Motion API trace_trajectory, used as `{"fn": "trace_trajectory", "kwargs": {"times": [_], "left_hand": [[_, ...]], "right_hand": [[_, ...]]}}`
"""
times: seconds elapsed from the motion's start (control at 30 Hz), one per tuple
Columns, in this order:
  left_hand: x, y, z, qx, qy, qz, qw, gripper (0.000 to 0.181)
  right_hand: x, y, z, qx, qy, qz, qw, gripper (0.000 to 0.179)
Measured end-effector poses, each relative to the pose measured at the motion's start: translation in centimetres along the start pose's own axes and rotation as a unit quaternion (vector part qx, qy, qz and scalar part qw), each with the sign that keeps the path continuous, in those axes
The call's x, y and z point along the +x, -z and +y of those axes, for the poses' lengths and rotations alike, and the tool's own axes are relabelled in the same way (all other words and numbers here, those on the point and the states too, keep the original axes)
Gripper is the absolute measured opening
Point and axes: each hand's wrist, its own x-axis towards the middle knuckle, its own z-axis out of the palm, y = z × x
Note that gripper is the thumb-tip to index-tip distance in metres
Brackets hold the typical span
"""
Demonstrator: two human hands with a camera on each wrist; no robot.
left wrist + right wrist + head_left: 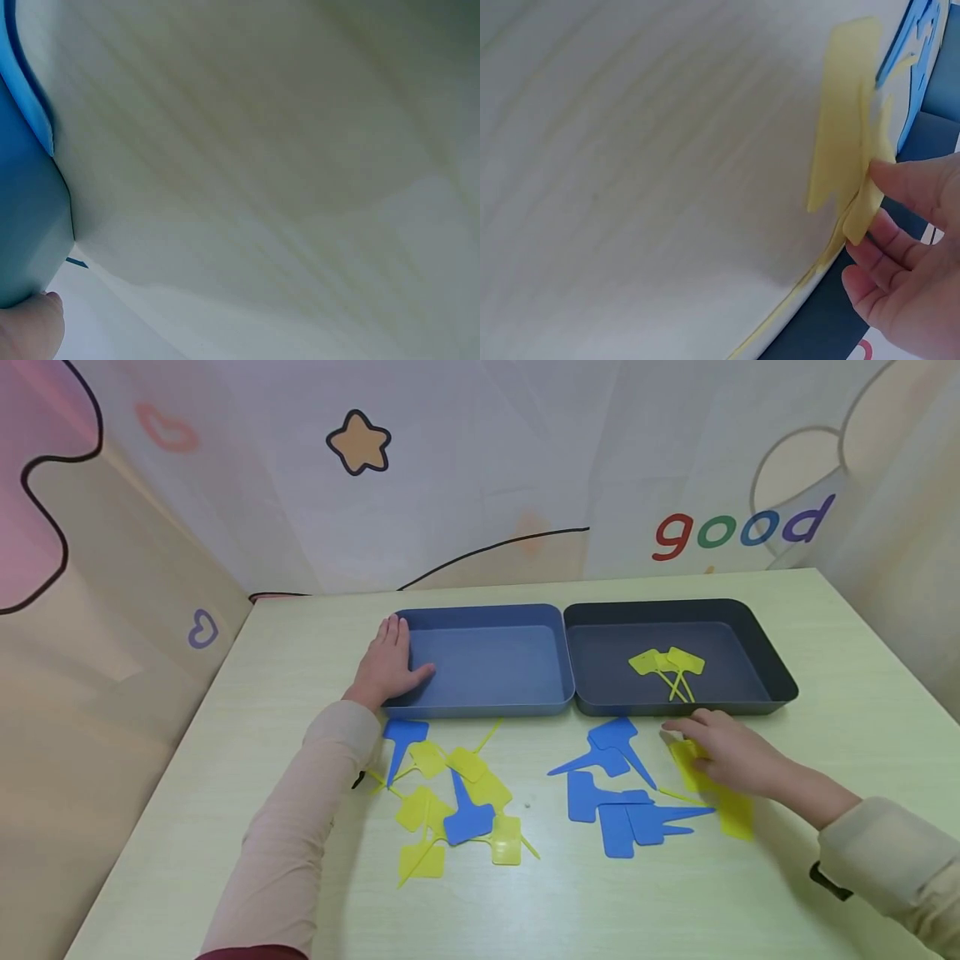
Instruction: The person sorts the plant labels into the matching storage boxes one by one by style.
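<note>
My left hand point(385, 667) rests on the left end of the blue tray point(491, 664), fingers straight over the rim and thumb spread inside. In the left wrist view a fingertip point(34, 330) shows against the tray's wall point(34, 217). In front of the dark tray point(600, 647), my right hand point(731, 756) pinches a yellow T-shaped plant label point(865, 214) between thumb and fingers. Another yellow label point(844, 112) lies right beside the pinched one on the table. Several blue plant labels point(617, 831) lie left of this hand.
A few yellow labels point(686, 660) lie crossed inside the dark tray, which stands against the blue one. Before the blue tray, several yellow labels point(487, 789) are scattered with a few blue labels point(468, 822) among them. A printed curtain point(480, 468) hangs behind the table.
</note>
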Motion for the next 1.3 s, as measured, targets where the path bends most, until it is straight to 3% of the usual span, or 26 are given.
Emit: {"fn": "trace_trajectory", "kwargs": {"times": [0.3, 0.5, 0.6, 0.8, 1.07, 1.3], "left_hand": [[0.0, 0.0, 0.0, 0.0, 0.0, -0.001, 1.0, 0.09], [-0.1, 0.0, 0.0, 0.001, 0.001, -0.002, 1.0, 0.09], [-0.1, 0.1, 0.1, 0.002, 0.002, -0.002, 1.0, 0.09], [-0.1, 0.0, 0.1, 0.001, 0.001, -0.003, 1.0, 0.089], [0.0, 0.0, -0.1, 0.0, 0.003, 0.001, 1.0, 0.089], [0.1, -0.1, -0.2, -0.004, 0.002, 0.002, 1.0, 0.089]], "right_hand": [[0.2, 0.8, 0.2, 0.036, -0.013, -0.023, 0.999, 0.028], [0.6, 2.0, 0.8, 0.083, -0.013, -0.069, 0.9941, 0.023], [0.8, 2.8, 1.2, 0.122, -0.017, -0.098, 0.9875, 0.023], [1.0, 5.2, 1.8, 0.229, -0.071, -0.135, 0.9614, 0.024], [2.4, 7.9, 3.1, 0.283, -0.131, -0.085, 0.9463, 0.027], [3.6, 8.4, 4.5, 0.325, -0.168, -0.04, 0.9297, 0.035]]}}
